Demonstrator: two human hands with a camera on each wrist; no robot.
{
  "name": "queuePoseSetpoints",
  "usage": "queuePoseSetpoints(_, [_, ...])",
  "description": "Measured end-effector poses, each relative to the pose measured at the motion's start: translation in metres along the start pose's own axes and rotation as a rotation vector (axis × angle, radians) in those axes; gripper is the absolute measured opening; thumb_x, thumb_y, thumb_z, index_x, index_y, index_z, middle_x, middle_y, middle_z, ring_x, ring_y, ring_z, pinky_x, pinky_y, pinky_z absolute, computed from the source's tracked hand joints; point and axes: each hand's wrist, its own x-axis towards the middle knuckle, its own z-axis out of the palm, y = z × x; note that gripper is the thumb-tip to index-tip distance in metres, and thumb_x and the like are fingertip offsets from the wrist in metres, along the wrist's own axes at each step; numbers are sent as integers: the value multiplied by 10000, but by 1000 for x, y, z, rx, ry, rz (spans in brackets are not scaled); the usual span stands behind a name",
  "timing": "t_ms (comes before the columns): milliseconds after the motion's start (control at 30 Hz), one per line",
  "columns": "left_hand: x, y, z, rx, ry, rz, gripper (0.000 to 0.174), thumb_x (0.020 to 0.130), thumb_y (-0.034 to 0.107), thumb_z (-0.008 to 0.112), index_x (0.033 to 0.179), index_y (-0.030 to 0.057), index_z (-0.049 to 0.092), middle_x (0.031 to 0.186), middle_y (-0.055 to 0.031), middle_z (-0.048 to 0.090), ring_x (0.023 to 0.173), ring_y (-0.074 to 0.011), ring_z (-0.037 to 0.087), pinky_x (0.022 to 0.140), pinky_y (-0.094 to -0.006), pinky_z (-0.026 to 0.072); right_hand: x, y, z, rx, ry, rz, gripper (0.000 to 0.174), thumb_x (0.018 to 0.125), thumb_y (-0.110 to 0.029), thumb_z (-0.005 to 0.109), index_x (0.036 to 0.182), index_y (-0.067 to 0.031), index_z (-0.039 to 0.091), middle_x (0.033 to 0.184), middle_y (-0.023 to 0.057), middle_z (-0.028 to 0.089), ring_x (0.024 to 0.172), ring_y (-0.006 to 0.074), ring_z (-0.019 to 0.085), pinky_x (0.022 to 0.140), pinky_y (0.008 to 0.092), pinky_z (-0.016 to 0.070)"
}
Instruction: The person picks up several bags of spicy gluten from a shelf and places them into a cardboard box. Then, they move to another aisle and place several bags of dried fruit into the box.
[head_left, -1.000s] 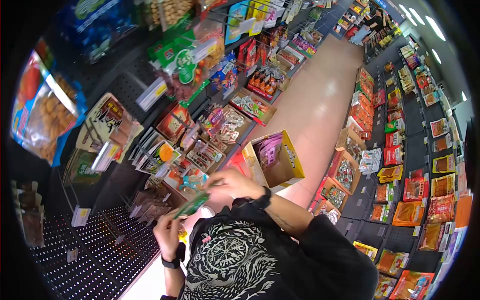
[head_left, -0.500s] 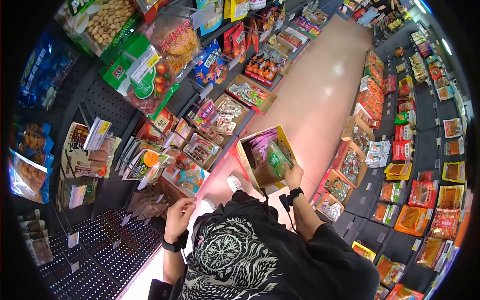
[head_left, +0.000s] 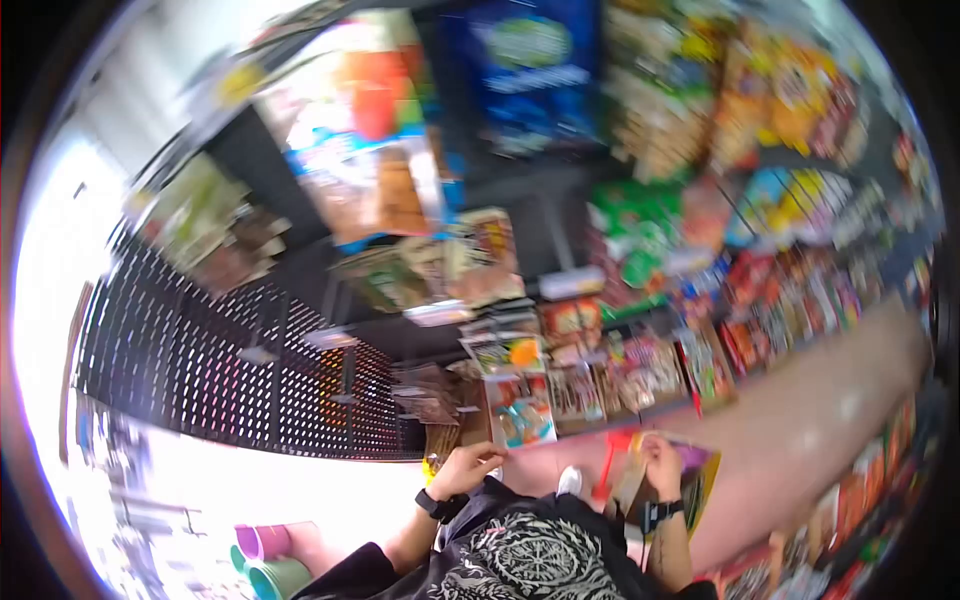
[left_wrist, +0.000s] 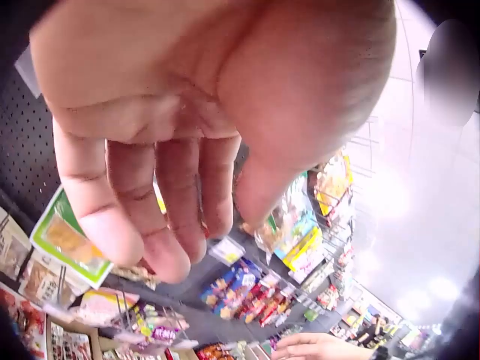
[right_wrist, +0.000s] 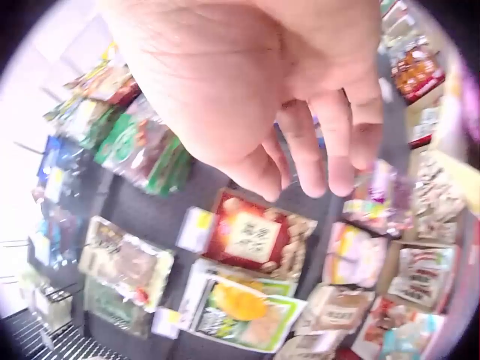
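My left hand is held in front of the body, its fingers loosely bent around nothing. The left wrist view shows its palm with nothing in it. Across from it, my right hand overlaps the cardboard box standing on the floor. Its fingers hang relaxed, and no item shows in the palm in the right wrist view. Part of a purple packet shows inside the box; the hand and blur hide the rest.
A dark shelf rack carries hanging snack bags, such as a blue bag and a green bag. Low display boxes hold packets, one of them teal. A perforated panel is at left, with colored buckets below it.
The head view has swung left. One second ago both hands held a green packet; the right hand then lowered it into the box and has now let go. The left hand stays free.
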Motion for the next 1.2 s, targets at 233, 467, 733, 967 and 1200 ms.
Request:
queuePoseSetpoints(233, [61, -51, -107, -444, 719, 138, 300, 906, 75, 581, 1189, -14, 537, 1092, -95, 607, 980, -156, 590, 855, -285, 469, 72, -204, 117, 297, -425, -344, 362, 844, -116, 667, 1185, -42, 575, 1071, 129, 667, 956, 218, 666, 806, 304, 528])
queuePoseSetpoints(467, [177, -102, -212, -328, 1028, 462, 642, 879, 207, 656, 1371, -39, 324, 1268, -208, 532, 1159, -284, 535, 981, -350, 400, 127, -327, 251, 395, -265, -425, 556, 824, -135, 677, 1325, -39, 455, 1238, 180, 577, 1168, 285, 564, 944, 356, 453])
queuePoseSetpoints(733, [149, -90, -233, -378, 883, 342, 200, 909, 143, 622, 1047, -2, 616, 934, -60, 636, 837, -139, 589, 750, -267, 456, 119, -350, 290, 264, -166, -333, 611, 812, -96, 676, 1355, -15, 409, 1293, 182, 542, 1167, 289, 559, 943, 348, 456])
queuePoseSetpoints(967, [60, -58, -244, -367, 833, 335, 131, 900, 91, 606, 929, -32, 642, 772, -18, 626, 711, -79, 539, 656, -228, 442, 75, -362, 290, 681, -335, -297, 588, 892, -144, 651, 1360, 40, 346, 1209, 148, 570, 1080, 191, 583, 895, 305, 473])
queuePoseSetpoints(1200, [-7, -50, -249, -517, 466, 177, 93, 894, 90, 626, 889, -3, 621, 757, 18, 603, 687, -50, 517, 635, -206, 420, 3, -347, 250, 793, -449, -119, 283, 848, -97, 703, 1086, -5, 580, 953, 20, 636, 810, 73, 586, 706, 234, 484])
